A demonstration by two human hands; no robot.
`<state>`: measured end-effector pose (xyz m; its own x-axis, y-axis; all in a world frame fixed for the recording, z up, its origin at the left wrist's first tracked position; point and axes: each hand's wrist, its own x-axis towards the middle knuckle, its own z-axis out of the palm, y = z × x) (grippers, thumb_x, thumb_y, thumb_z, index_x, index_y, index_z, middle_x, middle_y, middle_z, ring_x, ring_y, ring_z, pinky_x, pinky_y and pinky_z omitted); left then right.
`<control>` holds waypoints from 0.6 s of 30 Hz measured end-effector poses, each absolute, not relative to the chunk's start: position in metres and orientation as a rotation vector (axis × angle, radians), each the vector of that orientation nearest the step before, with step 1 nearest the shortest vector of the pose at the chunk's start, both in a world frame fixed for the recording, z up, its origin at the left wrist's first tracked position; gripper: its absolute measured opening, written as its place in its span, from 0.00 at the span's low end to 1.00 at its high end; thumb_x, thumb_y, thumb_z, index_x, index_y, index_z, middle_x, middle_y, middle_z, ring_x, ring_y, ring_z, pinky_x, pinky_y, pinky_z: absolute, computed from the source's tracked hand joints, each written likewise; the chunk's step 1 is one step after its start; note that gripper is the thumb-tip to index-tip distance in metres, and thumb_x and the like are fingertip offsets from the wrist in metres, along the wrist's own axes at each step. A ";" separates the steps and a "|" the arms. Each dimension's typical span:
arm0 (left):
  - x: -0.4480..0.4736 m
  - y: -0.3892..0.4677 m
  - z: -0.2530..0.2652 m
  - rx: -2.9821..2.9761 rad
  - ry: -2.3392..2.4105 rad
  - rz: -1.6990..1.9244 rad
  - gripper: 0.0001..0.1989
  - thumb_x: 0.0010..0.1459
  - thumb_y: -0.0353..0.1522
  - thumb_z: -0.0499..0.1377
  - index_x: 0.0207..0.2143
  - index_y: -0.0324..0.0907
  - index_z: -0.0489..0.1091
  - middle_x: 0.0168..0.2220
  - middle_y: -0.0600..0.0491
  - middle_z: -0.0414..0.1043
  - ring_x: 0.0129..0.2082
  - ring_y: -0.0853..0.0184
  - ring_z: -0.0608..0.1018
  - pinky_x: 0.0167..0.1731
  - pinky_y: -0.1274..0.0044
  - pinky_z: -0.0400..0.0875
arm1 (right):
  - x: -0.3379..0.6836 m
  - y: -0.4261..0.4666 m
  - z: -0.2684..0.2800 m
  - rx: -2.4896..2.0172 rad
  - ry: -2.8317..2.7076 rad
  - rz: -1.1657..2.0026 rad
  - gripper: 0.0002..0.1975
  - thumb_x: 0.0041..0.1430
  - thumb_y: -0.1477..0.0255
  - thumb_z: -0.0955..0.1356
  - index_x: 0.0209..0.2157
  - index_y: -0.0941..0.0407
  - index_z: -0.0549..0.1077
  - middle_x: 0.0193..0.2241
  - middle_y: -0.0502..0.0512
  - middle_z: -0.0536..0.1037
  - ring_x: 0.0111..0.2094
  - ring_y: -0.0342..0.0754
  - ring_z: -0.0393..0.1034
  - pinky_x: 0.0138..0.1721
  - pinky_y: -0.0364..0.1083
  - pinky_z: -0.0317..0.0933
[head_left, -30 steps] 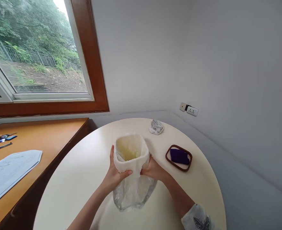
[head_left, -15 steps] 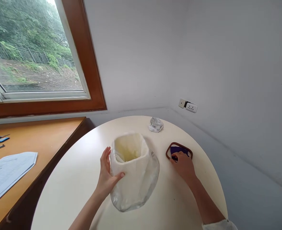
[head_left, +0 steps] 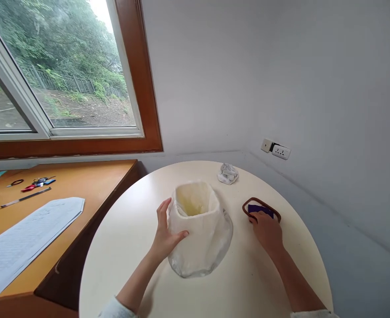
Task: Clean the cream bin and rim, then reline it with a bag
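A small bin (head_left: 198, 245) stands upright on the round table, lined with a thin translucent white bag. The bag is folded over the rim and hangs loosely down the outside, flaring at the right and bottom. My left hand (head_left: 168, 234) holds the bin's left side, thumb across the front and fingers round the side. Right of the bin, a brown rounded frame (head_left: 261, 201) lies on the table with a dark purple cloth (head_left: 256, 208) inside it. My right hand (head_left: 266, 227) rests over both, its bent fingers on the cloth. The frame's near edge is hidden beneath that hand.
A crumpled clear plastic bag (head_left: 228, 173) sits near the table's (head_left: 125, 247) far edge. To the left, a wooden desk (head_left: 98, 174) carries papers (head_left: 39, 234), a pen (head_left: 25, 197) and keys (head_left: 40, 181). A wall socket (head_left: 281, 152) is at the right, a window behind.
The view has turned left, so everything appears further right and more of the desk shows. My left hand stays on the bin; my right hand stays over the cloth and frame, its fingers slightly shifted.
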<state>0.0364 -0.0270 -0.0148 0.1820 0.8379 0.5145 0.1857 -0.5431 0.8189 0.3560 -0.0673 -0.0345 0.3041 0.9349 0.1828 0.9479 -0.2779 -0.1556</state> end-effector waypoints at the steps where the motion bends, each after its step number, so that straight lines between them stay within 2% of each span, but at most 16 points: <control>1: 0.035 -0.027 -0.013 1.845 0.939 1.411 0.46 0.44 0.48 0.63 0.61 0.50 0.42 0.61 0.45 0.42 0.63 0.52 0.47 0.59 0.58 0.48 | 0.356 -0.069 -0.031 -2.315 -1.703 -0.129 0.15 0.61 0.73 0.57 0.41 0.55 0.73 0.39 0.56 0.75 0.40 0.52 0.69 0.38 0.50 0.57; 3: 0.034 -0.026 -0.007 1.821 0.900 1.490 0.45 0.46 0.50 0.60 0.61 0.50 0.41 0.61 0.45 0.42 0.63 0.54 0.46 0.61 0.59 0.42 | 0.355 -0.072 -0.021 -2.247 -1.637 -0.226 0.16 0.61 0.72 0.56 0.41 0.56 0.73 0.39 0.57 0.75 0.39 0.52 0.69 0.37 0.49 0.58; 5: 0.032 -0.022 0.003 1.790 0.909 1.617 0.40 0.49 0.48 0.58 0.59 0.50 0.44 0.60 0.46 0.44 0.63 0.57 0.49 0.61 0.60 0.42 | 0.353 -0.075 -0.004 -2.123 -1.566 -0.316 0.16 0.62 0.71 0.56 0.41 0.57 0.72 0.38 0.57 0.76 0.39 0.52 0.69 0.36 0.48 0.59; 10: 0.028 -0.005 0.053 1.646 1.116 2.006 0.19 0.53 0.38 0.59 0.47 0.45 0.62 0.48 0.49 0.62 0.53 0.63 0.65 0.56 0.66 0.58 | 0.340 -0.075 0.056 -1.618 -1.478 -0.338 0.13 0.60 0.69 0.59 0.40 0.56 0.72 0.37 0.56 0.76 0.38 0.50 0.70 0.37 0.47 0.62; 13: 0.026 0.001 0.090 1.655 1.147 1.927 0.11 0.55 0.37 0.56 0.38 0.41 0.68 0.40 0.50 0.69 0.43 0.65 0.72 0.49 0.68 0.66 | 0.327 -0.069 0.092 -1.404 -1.515 -0.229 0.11 0.59 0.68 0.61 0.39 0.55 0.72 0.36 0.54 0.76 0.32 0.47 0.69 0.33 0.45 0.62; 15: 0.025 0.003 0.109 1.707 1.155 1.796 0.11 0.55 0.37 0.56 0.38 0.40 0.69 0.38 0.50 0.71 0.41 0.64 0.74 0.46 0.68 0.67 | 0.314 -0.065 0.110 -1.294 -1.565 -0.176 0.10 0.58 0.68 0.62 0.38 0.54 0.72 0.35 0.53 0.76 0.32 0.46 0.69 0.33 0.45 0.62; 18: 0.026 0.004 0.124 1.789 1.158 1.633 0.14 0.56 0.38 0.54 0.41 0.40 0.70 0.42 0.48 0.72 0.43 0.63 0.74 0.46 0.68 0.67 | 0.292 -0.062 0.128 -1.138 -1.724 -0.133 0.08 0.59 0.71 0.62 0.37 0.53 0.72 0.35 0.52 0.76 0.35 0.46 0.69 0.37 0.46 0.63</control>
<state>0.0261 0.0042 0.1241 -0.0548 0.8139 0.5784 0.2766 -0.5442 0.7920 0.2918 -0.0619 0.1277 -0.0317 0.6209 0.7833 0.7336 0.5467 -0.4037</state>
